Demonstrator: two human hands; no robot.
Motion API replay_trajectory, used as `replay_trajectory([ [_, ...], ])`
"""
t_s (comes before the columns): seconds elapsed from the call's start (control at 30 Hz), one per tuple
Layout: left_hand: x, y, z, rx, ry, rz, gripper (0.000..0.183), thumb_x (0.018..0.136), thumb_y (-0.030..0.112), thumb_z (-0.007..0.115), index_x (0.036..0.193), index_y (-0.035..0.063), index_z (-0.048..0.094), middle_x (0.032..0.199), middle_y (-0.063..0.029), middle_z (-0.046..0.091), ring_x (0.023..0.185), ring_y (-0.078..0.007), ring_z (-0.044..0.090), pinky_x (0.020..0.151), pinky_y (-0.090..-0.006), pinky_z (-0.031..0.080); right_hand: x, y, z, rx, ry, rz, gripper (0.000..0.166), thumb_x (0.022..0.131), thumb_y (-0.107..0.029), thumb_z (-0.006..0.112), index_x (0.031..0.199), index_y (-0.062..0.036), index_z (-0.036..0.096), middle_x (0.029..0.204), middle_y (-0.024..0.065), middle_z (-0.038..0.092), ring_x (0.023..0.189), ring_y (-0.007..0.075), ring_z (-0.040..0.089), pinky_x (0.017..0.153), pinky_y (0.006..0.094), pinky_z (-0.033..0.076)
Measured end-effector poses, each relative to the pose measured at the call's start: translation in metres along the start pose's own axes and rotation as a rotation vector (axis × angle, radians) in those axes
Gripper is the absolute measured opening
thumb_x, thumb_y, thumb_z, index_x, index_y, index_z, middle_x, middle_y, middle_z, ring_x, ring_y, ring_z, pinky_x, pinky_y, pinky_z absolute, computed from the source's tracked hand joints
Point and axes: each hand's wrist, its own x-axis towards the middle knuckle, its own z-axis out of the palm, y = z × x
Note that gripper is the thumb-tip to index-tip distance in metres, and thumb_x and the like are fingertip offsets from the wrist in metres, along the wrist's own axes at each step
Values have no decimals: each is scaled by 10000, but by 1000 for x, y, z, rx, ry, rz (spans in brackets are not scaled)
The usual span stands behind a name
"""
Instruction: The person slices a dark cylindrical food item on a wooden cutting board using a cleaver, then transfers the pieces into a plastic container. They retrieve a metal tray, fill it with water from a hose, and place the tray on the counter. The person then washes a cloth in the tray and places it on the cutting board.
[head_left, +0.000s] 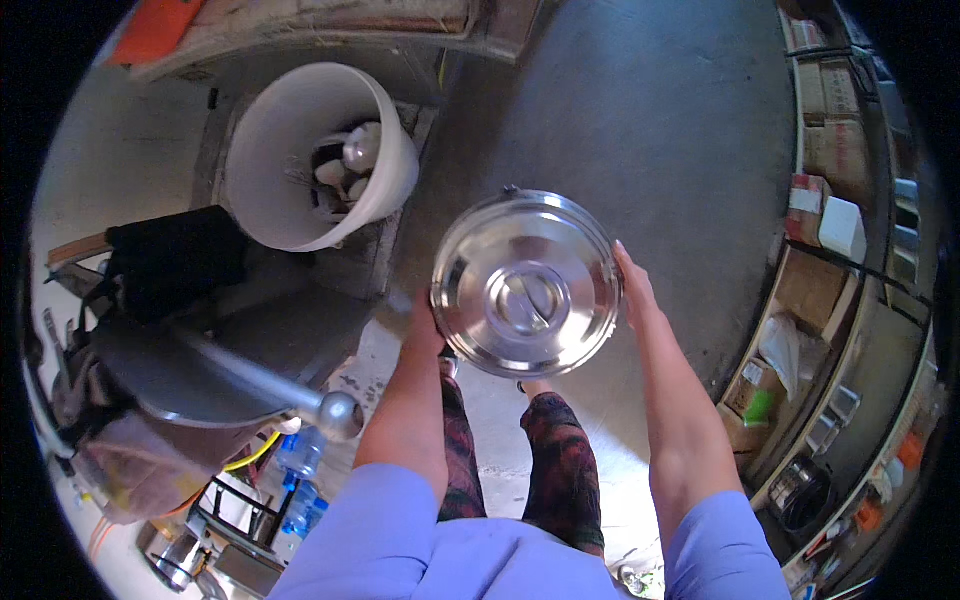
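A round, shiny stainless steel lidded pot (551, 232) is held out in front of my body, seen from above. Its lid has a recessed centre with a handle (538, 304) across it. On the pot's right side lies my right hand (635, 289), fingers along the rim. My left hand (429, 322) grips the opposite side, mostly hidden behind the rim. Whatever the pot contains is covered by the lid. Below it, my legs in dark patterned trousers (562, 457) stand on the concrete floor.
A big whitish plastic bin (259, 180) with several items inside stands ahead on the left. Nearer on that side, a metal lever with a ball end (341, 415) juts out. Shelves (814, 292) with cardboard boxes (836, 154) line the right. Blue water bottles (301, 454) stand lower left.
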Motion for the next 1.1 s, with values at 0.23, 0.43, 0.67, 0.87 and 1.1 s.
replay_trajectory([
  [0.23,70,27,10,-128,-17,64,574,899,508,324,1218,67,506,1171,-183,550,1070,-364,553,900,-517,469,111,5,42,-81,-141,-14,609,814,-564,605,1154,-59,604,1112,118,616,1040,247,565,942,416,395],
  [0.43,113,43,-30,-59,26,104,533,915,477,332,1181,65,542,1126,-138,582,1033,-335,571,859,-497,491,157,27,68,-37,-128,-18,598,783,-645,576,1055,-116,630,1078,90,624,1012,234,557,908,427,406],
  [0.67,103,36,-11,-116,47,151,585,926,532,335,1222,62,517,1131,-140,587,1006,-345,583,821,-503,486,160,26,72,-62,-40,-63,615,848,-584,536,1172,-63,587,1093,128,616,1042,271,566,950,426,405],
  [0.87,10,-58,-3,832,614,189,490,949,402,350,1090,-14,568,1023,-228,619,945,-363,606,838,-454,480,64,102,21,-579,61,-218,452,903,-408,534,1075,-1,627,1021,108,639,936,185,569,832,331,437],
  [1.1,-205,-113,-12,1448,-302,206,182,658,258,685,759,108,706,734,-88,680,673,-229,650,638,-367,513,-118,172,-36,-1035,-484,-60,224,807,-158,647,967,-3,666,789,57,663,726,159,618,638,322,487],
])
